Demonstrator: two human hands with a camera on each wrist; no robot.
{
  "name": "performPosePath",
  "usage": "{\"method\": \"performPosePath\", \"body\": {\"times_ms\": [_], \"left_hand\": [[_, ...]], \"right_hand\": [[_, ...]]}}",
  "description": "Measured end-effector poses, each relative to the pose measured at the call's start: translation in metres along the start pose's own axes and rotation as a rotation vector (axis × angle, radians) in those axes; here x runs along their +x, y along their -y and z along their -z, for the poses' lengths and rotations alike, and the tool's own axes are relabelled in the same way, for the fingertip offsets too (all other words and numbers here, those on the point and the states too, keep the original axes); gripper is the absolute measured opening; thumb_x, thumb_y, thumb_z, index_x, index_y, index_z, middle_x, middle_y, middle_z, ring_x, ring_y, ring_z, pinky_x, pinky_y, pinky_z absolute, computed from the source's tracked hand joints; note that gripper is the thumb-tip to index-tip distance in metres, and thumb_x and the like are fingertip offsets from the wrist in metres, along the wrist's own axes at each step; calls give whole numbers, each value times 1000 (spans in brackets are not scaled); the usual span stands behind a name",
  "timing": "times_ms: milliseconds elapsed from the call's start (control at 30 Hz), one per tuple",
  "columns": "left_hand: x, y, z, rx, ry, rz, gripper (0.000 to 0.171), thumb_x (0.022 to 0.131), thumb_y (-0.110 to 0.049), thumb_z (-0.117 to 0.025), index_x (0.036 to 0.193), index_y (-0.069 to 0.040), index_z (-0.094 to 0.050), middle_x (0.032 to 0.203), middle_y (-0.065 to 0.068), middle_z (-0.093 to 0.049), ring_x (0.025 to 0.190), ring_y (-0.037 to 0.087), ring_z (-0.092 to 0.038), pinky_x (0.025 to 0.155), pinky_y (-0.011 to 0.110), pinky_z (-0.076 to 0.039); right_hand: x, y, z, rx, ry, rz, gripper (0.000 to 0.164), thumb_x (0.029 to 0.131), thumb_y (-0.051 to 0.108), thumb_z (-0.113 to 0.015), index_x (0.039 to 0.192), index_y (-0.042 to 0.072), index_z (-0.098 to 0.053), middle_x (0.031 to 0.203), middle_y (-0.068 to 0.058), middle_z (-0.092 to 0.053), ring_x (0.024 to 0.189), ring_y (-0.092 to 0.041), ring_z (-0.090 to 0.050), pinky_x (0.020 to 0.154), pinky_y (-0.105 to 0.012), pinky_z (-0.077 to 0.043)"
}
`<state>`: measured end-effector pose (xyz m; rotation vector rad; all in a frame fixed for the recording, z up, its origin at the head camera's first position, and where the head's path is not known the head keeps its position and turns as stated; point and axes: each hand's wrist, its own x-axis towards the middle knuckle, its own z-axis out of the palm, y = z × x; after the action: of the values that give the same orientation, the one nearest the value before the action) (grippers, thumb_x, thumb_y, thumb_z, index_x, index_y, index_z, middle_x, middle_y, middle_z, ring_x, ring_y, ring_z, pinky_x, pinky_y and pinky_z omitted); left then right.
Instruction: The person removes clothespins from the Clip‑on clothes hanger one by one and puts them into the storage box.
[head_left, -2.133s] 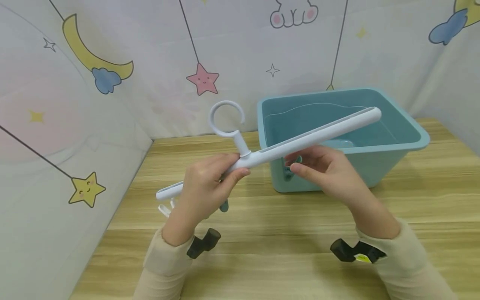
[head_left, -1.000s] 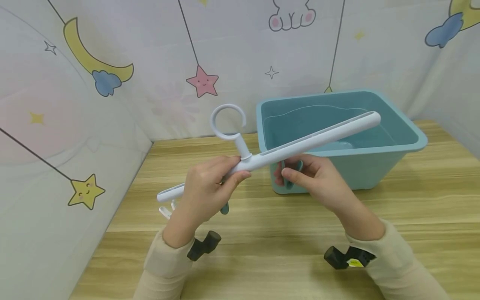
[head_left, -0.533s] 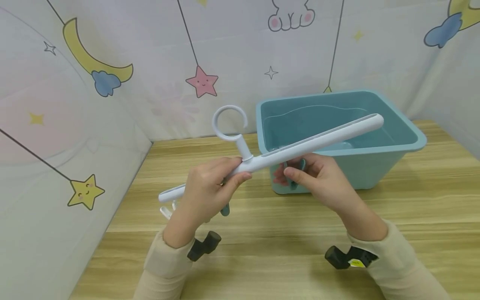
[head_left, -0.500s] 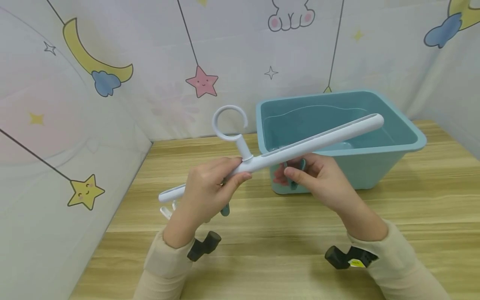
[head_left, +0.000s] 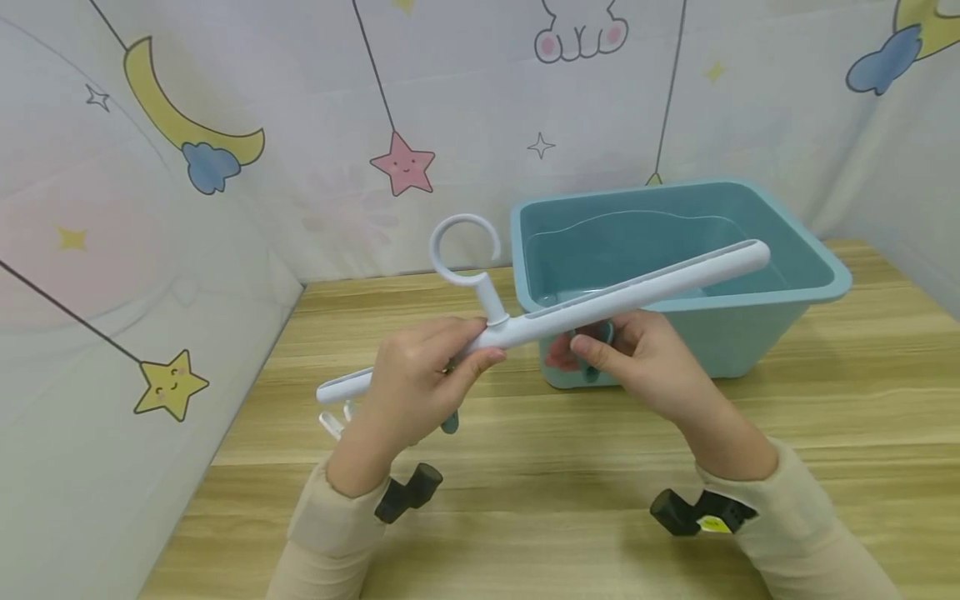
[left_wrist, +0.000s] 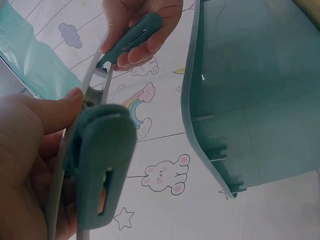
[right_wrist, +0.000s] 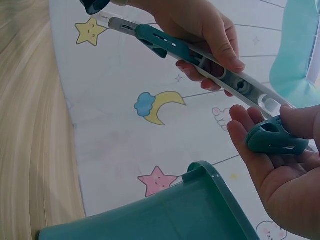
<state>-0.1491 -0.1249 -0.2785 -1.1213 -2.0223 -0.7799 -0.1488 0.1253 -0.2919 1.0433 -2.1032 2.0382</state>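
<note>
In the head view my left hand (head_left: 420, 383) grips the middle of a white clip hanger (head_left: 645, 292), just beside its ring-shaped hook (head_left: 465, 250). The bar slopes up to the right, in front of the bin. My right hand (head_left: 645, 354) pinches a teal clip (head_left: 592, 350) under the right half of the bar. From the left wrist, that clip (left_wrist: 132, 40) has its narrow end right at the bar's slotted underside. Another teal clip (right_wrist: 165, 42) sits on the bar by my left hand. White prongs (head_left: 332, 423) show below the bar's left end.
A teal plastic bin (head_left: 787, 296) stands open on the wood-grain table (head_left: 570, 500), close behind my right hand. A white cloth (head_left: 315, 200) printed with stars and moons hangs behind and along the left side.
My right hand has shifted slightly left since the earliest frame, bringing the teal clip closer under the bar. The hanger's hook and right end have dipped a little. My left hand keeps its grip.
</note>
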Motion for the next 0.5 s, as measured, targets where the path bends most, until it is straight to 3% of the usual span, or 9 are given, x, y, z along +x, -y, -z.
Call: {"method": "performPosePath", "body": {"times_ms": [267, 500], "left_hand": [[1, -3, 1, 24, -3, -3, 46, 97, -40, -52, 95, 3, -69, 74, 5, -66, 60, 12, -54, 51, 22, -44], [1, -2, 0, 34, -2, 1, 46, 98, -40, -52, 96, 3, -69, 75, 5, -67, 61, 12, -55, 51, 23, -44]], "right_hand": [[-1, 0, -2, -4, -9, 15, 12, 96, 5, -58, 106, -1, -62, 91, -3, -68, 86, -18, -70, 80, -34, -56], [-1, 3, -5, -104, -103, -14, 22, 93, 4, -62, 109, -11, -59, 89, -1, -70, 84, -14, -69, 77, -31, -57]]}}
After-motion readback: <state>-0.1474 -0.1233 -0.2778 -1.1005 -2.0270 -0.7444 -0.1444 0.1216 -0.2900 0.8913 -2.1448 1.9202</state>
